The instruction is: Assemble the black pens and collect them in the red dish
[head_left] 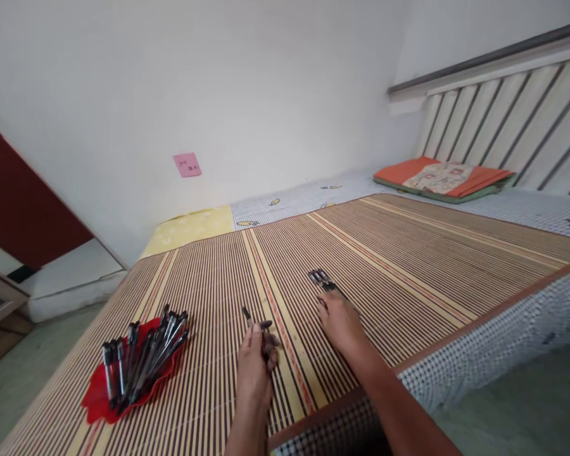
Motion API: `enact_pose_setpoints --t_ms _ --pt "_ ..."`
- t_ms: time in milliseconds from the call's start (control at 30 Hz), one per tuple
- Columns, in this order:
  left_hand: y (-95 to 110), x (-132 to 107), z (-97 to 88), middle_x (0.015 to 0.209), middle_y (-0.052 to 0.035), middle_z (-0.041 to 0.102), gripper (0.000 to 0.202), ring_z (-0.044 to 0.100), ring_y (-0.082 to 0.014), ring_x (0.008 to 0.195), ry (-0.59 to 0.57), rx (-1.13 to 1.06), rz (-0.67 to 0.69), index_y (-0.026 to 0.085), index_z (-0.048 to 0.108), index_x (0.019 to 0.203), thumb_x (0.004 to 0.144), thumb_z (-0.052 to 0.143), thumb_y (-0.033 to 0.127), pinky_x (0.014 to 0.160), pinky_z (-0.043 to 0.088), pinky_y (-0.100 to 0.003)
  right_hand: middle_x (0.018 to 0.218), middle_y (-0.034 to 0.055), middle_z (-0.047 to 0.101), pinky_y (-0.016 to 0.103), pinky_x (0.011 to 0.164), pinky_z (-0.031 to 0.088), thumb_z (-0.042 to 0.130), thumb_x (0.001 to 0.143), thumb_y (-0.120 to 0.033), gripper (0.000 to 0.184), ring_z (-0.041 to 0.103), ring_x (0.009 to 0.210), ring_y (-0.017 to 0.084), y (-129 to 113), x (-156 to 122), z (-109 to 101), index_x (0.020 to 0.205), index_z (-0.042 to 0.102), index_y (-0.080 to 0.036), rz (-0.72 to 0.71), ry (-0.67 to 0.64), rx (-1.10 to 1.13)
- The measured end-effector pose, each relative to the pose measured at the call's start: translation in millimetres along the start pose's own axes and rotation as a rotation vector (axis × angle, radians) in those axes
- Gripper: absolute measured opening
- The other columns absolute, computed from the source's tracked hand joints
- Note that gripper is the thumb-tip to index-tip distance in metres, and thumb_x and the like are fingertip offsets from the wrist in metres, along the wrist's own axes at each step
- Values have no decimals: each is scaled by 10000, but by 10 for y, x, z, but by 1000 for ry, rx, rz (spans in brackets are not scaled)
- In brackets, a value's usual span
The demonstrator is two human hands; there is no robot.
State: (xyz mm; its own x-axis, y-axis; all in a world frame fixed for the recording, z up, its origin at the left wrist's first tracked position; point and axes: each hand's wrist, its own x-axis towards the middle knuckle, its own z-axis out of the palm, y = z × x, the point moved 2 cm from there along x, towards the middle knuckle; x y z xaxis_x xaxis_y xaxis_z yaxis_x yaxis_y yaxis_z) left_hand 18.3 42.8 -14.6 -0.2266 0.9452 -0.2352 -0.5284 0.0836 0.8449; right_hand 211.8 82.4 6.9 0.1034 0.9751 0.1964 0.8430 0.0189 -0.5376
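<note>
My left hand is closed around a black pen, whose end sticks up past the thumb. Some of its fingers are blurred. To its right, my right hand bends down over several black pens lying side by side on the striped mat. Its fingers close at the near pens of that row, and the hand hides much of their length. At the left, a red wavy-edged plate carries a loose pile of black and clear pens.
The mat covers a bed with a checked sheet. A folded orange and green cloth lies at the far right, by a white slatted headboard. A pink note is stuck on the wall. Floor shows past both bed edges.
</note>
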Motion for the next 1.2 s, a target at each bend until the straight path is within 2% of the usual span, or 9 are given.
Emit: enact_pose_setpoints --t_ms 133,333,500,633,933,1067,1133,1200 --pt "-43 -5 28 571 37 554 664 390 -47 425 -10 32 -3 121 669 933 559 884 625 370 249 -146 1086 159 671 309 763 430 461 977 -163 279 668 949 248 220 113 -42 1126 691 -107 48 18 -246" --pt "-39 -27 38 581 30 556 658 412 -53 452 -20 56 -18 124 670 904 559 875 645 384 262 -153 1047 183 681 346 781 428 447 975 -142 277 682 954 275 179 117 -40 1060 703 -82 65 10 -391" --pt "-18 -54 20 590 39 547 710 392 -56 455 -22 96 -41 137 657 916 535 861 699 383 269 -167 1012 182 697 337 748 427 490 965 -159 234 697 917 269 201 129 -13 1018 705 -83 91 -1 -429" --pt "-38 -49 5 597 49 525 645 384 -55 458 -72 121 -57 149 645 914 613 833 688 401 290 -176 994 158 714 316 706 423 532 941 -146 179 709 892 257 196 123 43 985 699 -98 82 -8 -411" --pt "-55 -19 -12 612 45 532 610 390 -46 458 -37 92 -30 142 638 915 622 850 634 415 248 -174 967 186 734 307 675 426 542 890 -117 185 723 891 273 9 58 93 957 711 -86 81 -108 -362" --pt "-56 -7 8 550 79 466 598 340 -39 430 -28 70 -42 152 630 850 583 862 633 403 215 -165 881 166 738 302 668 424 591 839 -145 130 707 820 252 -32 66 161 859 712 -104 45 -77 -163" --pt "-59 -4 15 548 84 468 581 351 -38 431 -8 57 -45 155 627 819 550 887 600 408 233 -161 774 112 719 293 652 424 615 815 -188 110 681 750 225 -66 69 211 772 699 -133 34 -57 125" --pt "-56 -6 24 573 72 514 569 387 -40 440 4 40 -41 151 646 821 513 916 546 418 256 -163 716 64 694 287 646 437 652 790 -273 138 648 699 198 -140 52 269 741 691 -151 46 -69 522"
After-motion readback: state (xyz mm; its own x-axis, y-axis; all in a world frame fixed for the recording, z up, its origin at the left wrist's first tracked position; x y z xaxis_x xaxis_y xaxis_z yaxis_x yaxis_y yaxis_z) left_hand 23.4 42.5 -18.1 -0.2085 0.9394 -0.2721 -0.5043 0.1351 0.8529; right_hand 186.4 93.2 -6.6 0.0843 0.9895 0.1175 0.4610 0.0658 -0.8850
